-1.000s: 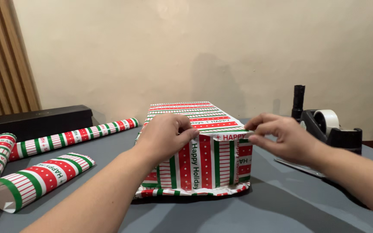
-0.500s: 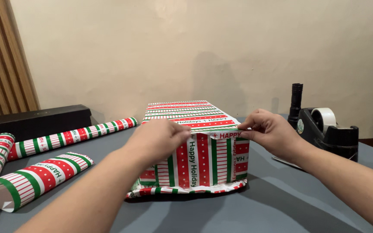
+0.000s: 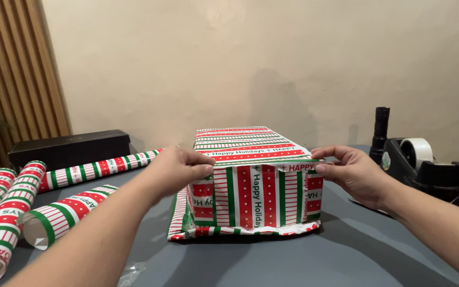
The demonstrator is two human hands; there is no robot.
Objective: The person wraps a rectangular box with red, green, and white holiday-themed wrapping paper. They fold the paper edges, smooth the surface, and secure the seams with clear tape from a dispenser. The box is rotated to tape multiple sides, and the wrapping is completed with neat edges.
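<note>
A box wrapped in red, green and white striped paper [image 3: 256, 180] stands on the grey table [image 3: 357, 255], its open end facing me. My left hand [image 3: 179, 167] pinches the paper at the top left corner of that end. My right hand [image 3: 349, 170] pinches the paper at the top right corner. Between them the top flap is folded down over the near face. Loose paper lies spread along the bottom edge [image 3: 240, 232].
Several rolls of matching wrapping paper [image 3: 59, 215] lie at the left, a thinner roll [image 3: 99, 170] behind them. A long black box [image 3: 70, 149] sits at the back left. A black tape dispenser [image 3: 423, 167] stands at the right, a black cylinder [image 3: 381, 133] behind it.
Both hands have slid outward along the top edge to the corners, my right hand farthest. The top flap now lies flatter over the near face.
</note>
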